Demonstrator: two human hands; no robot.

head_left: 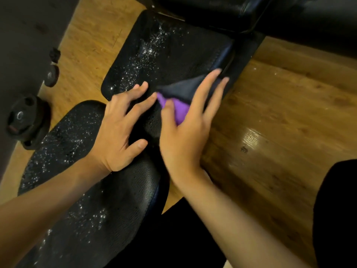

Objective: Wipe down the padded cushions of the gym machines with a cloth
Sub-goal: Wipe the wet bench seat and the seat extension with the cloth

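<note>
Cloth (182, 108) under right fingers (203, 89)

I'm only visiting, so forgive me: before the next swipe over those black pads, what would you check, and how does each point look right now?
1. Cloth under control: ok, the right hand presses it flat on the far pad.
2. Path clear: probably not ok, the left hand rests between the cloth and the droplets.
3. Far pad dry: not ok, droplets cover its left part.
4. Near pad dry: not ok, droplets along its left side.
5. Cloth clean enough: cannot tell.
</note>
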